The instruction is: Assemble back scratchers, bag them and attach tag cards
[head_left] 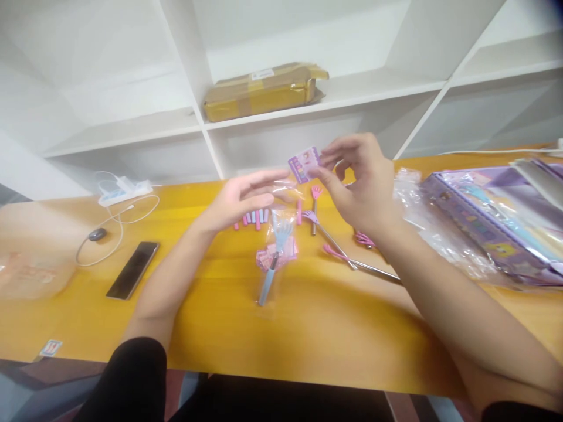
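My right hand (pixel 358 181) is raised over the yellow table (pixel 308 328) and pinches a small purple card (pixel 303 163) between thumb and fingertips. My left hand (pixel 244 199) hovers beside it, fingers stretched toward the card, touching a thin clear plastic sleeve (pixel 285 189); whether it grips the sleeve is unclear. Below the hands lie a blue claw-shaped stick in a clear bag (pixel 275 258), several pink and purple claw sticks (pixel 334 240), and a row of small pink and blue pieces (pixel 255 218).
A black phone (pixel 133 269) and a white charger with cable (pixel 123 190) lie at the left. A purple packaged box in plastic wrap (pixel 492 223) sits at the right. A brown parcel (pixel 264 91) rests on the white shelf behind. A small card (pixel 51 347) lies near the front edge.
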Action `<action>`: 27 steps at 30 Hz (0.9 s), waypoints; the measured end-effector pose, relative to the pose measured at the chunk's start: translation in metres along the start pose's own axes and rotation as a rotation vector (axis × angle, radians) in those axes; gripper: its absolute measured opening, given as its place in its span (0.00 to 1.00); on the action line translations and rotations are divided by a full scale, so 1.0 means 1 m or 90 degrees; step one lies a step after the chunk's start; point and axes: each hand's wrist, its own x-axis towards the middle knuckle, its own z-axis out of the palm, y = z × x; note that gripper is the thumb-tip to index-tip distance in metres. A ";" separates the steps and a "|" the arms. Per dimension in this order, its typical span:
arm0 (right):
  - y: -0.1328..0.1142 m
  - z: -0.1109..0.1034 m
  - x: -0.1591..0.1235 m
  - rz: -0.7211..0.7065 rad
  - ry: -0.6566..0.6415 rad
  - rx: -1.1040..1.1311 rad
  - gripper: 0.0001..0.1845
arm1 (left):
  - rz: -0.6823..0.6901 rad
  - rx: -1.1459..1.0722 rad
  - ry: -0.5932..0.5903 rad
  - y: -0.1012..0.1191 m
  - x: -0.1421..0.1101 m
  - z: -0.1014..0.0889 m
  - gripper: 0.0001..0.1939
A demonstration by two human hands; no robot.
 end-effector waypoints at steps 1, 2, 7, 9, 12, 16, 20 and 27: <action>0.001 0.000 0.000 -0.003 -0.007 -0.011 0.15 | 0.000 -0.007 -0.001 0.000 0.000 0.000 0.28; 0.001 -0.001 0.000 -0.007 -0.017 -0.020 0.14 | -0.001 -0.013 -0.001 0.001 0.000 0.000 0.28; -0.001 -0.001 0.000 -0.046 -0.072 -0.019 0.10 | -0.019 -0.072 -0.016 0.004 -0.001 0.000 0.28; -0.001 -0.002 0.001 -0.079 -0.093 -0.016 0.08 | -0.034 -0.078 -0.020 0.003 -0.001 -0.001 0.29; 0.000 -0.001 0.002 -0.126 -0.104 -0.019 0.07 | -0.038 -0.073 -0.025 0.001 -0.001 -0.002 0.31; 0.002 0.001 0.004 -0.180 -0.107 -0.022 0.06 | -0.038 -0.075 -0.023 0.000 -0.001 -0.002 0.30; 0.002 0.002 0.002 -0.199 -0.117 -0.018 0.06 | -0.043 -0.054 0.000 0.002 -0.002 -0.001 0.29; -0.004 0.000 0.000 -0.197 -0.133 0.006 0.10 | -0.035 0.018 0.010 0.000 -0.002 -0.004 0.34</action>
